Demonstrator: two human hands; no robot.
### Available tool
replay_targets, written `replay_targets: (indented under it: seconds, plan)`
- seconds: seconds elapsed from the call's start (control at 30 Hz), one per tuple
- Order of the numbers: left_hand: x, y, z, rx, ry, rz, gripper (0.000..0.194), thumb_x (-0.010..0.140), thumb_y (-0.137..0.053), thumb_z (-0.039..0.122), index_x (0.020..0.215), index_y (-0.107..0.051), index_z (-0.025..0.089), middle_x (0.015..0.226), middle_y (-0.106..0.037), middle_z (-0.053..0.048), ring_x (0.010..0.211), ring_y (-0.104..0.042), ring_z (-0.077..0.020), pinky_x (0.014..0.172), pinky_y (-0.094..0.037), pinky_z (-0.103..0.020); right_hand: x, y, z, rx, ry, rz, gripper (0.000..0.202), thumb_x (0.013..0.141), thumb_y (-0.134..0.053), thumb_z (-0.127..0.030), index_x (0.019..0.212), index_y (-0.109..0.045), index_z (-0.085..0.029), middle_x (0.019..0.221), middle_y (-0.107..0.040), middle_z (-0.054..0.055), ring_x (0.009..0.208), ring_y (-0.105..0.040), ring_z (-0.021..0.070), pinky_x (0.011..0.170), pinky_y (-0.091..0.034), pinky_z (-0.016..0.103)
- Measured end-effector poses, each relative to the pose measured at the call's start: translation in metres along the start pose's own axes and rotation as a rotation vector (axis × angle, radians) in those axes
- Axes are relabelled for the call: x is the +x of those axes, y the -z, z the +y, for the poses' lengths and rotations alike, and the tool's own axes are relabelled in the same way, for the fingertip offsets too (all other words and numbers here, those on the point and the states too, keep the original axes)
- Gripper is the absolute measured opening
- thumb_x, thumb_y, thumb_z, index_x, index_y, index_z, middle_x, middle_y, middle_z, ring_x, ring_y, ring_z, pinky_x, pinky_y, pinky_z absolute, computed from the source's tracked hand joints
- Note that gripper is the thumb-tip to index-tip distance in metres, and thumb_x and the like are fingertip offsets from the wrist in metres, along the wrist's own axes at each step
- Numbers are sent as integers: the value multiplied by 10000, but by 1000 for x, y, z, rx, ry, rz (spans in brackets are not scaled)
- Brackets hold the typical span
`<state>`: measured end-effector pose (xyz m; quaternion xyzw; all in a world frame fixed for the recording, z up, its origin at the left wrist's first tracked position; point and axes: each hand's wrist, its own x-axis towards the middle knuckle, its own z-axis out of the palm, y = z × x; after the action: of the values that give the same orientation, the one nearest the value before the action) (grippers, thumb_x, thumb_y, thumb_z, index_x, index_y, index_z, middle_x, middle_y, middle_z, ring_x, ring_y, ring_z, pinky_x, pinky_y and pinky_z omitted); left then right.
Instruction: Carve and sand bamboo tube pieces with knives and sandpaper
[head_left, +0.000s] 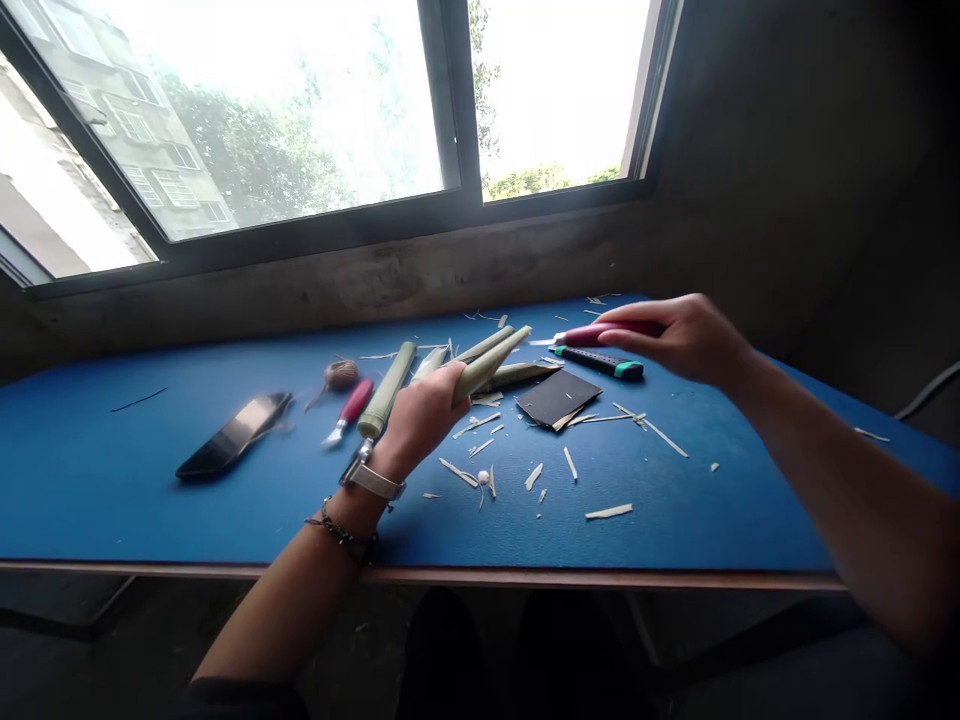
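My left hand (426,418), with a watch and a bracelet at the wrist, is wrapped round a pale green stalk (493,365) that points up and right. My right hand (686,338) grips a knife with a dark red handle (611,332); its blade points left, a little right of the stalk's tip and apart from it. Below the knife lies a black and green cutter (600,362). A thick green tube (388,388) lies left of my left hand, and more green pieces (517,375) lie behind the held stalk.
The blue table (300,520) carries a black phone (232,438), a ball of twine (341,375), another red-handled tool (355,402) and a dark square sheet (559,397). Pale shavings (609,511) are scattered at the centre and right. A window stands behind.
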<state>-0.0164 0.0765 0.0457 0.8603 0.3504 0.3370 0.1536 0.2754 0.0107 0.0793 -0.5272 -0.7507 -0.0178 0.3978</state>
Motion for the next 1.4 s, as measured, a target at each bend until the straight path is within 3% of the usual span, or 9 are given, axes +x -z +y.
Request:
replay_targets:
  seconds: [0.1, 0.27, 0.4, 0.7, 0.97, 1.1, 1.27, 1.4]
  plan:
    - [1, 1, -5, -25, 40, 5, 255, 753, -564, 254, 1004, -539, 214, 797, -577, -53, 702, -530, -179, 516, -363, -247, -1, 11, 10, -18, -70, 161, 406, 744, -581, -536, 968, -711, -223, 793, -703, 57, 670, -635, 196, 501, -484, 293]
    - [3, -6, -8, -205, 75, -124, 250, 792, -526, 336, 970, -510, 162, 790, -532, -33, 622, -486, -126, 505, -418, -241, -1, 3, 0, 121, -81, -2, 375, 744, -582, -531, 951, -713, -247, 816, -705, 61, 693, -634, 207, 519, -497, 316]
    - [3, -9, -7, -337, 114, -183, 281, 801, -528, 348, 997, -478, 153, 741, -508, -9, 580, -484, -107, 482, -419, -228, -1, -12, -14, 130, -34, -43, 364, 754, -583, -506, 952, -705, -226, 818, -699, 62, 681, -627, 188, 513, -496, 298]
    - [1, -11, -7, -63, -38, -61, 136, 787, -557, 309, 864, -502, 211, 714, -512, 7, 588, -467, -129, 485, -347, -246, -2, -24, -20, 81, 34, -181, 396, 794, -536, -509, 1002, -679, -204, 777, -693, 32, 619, -610, 150, 513, -480, 268]
    - [3, -9, -5, -49, -3, -60, 139, 777, -558, 323, 852, -522, 211, 700, -519, 4, 571, -481, -137, 479, -342, -259, -1, -11, -21, -129, 174, -38, 375, 798, -521, -533, 989, -696, -263, 830, -707, 21, 744, -646, 202, 624, -515, 325]
    - [3, -9, -8, -28, -4, -44, 117, 751, -573, 288, 828, -536, 208, 692, -529, 6, 581, -490, -142, 511, -371, -276, -3, -12, -25, -177, 228, -68, 387, 803, -502, -549, 1005, -688, -275, 845, -708, 20, 750, -648, 205, 621, -517, 336]
    - [2, -11, -11, -20, 31, -77, 149, 747, -570, 286, 862, -542, 196, 730, -559, -10, 596, -497, -155, 527, -392, -292, -3, -15, -28, -168, 252, -64, 392, 801, -508, -546, 1033, -674, -277, 869, -705, 22, 756, -644, 202, 638, -515, 345]
    - [3, -10, -7, -131, 79, -173, 208, 774, -539, 312, 925, -528, 168, 745, -547, -17, 595, -499, -141, 507, -398, -273, -2, -14, -26, -122, 223, -77, 379, 811, -504, -532, 1002, -683, -257, 823, -701, 27, 690, -634, 181, 588, -507, 321]
